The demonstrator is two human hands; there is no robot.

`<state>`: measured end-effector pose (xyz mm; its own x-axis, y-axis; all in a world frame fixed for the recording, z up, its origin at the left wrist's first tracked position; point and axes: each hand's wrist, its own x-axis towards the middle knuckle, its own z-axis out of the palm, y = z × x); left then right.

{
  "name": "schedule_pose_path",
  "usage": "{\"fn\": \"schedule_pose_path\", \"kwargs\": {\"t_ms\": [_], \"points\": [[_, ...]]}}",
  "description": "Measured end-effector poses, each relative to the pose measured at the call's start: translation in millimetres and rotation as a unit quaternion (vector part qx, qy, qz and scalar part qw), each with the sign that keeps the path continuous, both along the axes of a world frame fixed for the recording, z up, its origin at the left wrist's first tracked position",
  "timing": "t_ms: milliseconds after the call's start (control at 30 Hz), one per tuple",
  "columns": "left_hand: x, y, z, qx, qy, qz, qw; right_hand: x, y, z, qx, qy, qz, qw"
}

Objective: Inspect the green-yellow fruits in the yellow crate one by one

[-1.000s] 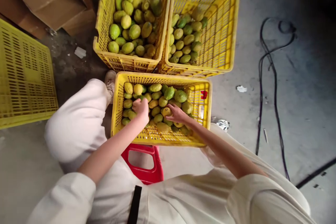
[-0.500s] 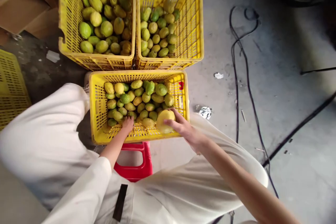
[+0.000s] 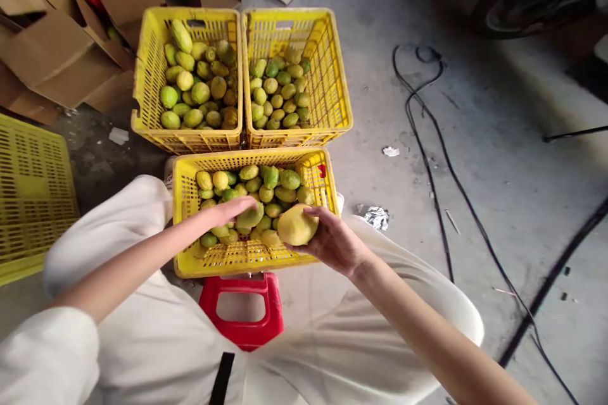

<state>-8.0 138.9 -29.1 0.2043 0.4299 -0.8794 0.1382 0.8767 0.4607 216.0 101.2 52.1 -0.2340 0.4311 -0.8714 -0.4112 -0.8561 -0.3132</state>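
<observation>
My right hand is wrapped round a large, smooth yellow fruit above the near right corner of the front yellow crate. Over the middle of that crate, my left hand is closed on a smaller yellow-green, lemon-like fruit. Its fingertips are mostly hidden behind the fruit. Several more lemon-like fruits, green to yellow, lie in the crate below. The crate rests close between my knees, with a red plastic stool at its near side.
Two yellow crates of similar fruit, a left one and a right one, stand beyond. Another yellow crate is at far left. Cardboard boxes lie behind it. Black cables and crumpled foil lie on the right floor.
My left hand has risen from among the fruits and now has a yellow-green one in it. The right hand still holds the large yellow fruit, now turned. The view has tilted up.
</observation>
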Motion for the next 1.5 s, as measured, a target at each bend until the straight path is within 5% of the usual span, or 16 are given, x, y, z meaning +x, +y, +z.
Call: {"fn": "schedule_pose_path", "kwargs": {"t_ms": [133,233,433,600,800,1500], "points": [[-8,10,81.4,0.063,-0.184,0.14,0.971,-5,4,7.9,0.034,0.009,0.012,0.999],[-8,9,104.2,0.094,-0.178,0.268,0.942,-11,6,3.3,0.073,0.018,0.023,0.997],[-1,6,84.8,0.007,-0.078,0.41,0.909,-15,12,-26.2,0.06,0.021,0.049,0.997],[7,1,73.2,-0.056,-0.003,0.357,0.932,-6,23,-42.0,0.026,0.027,0.066,0.997],[15,-7,65.6,-0.05,-0.025,0.293,0.954,-7,30,-42.0,0.055,0.005,0.035,0.998],[12,2,49.9,-0.072,-0.063,0.332,0.938,-12,33,-46.3,0.055,0.019,-0.024,0.998]]}}
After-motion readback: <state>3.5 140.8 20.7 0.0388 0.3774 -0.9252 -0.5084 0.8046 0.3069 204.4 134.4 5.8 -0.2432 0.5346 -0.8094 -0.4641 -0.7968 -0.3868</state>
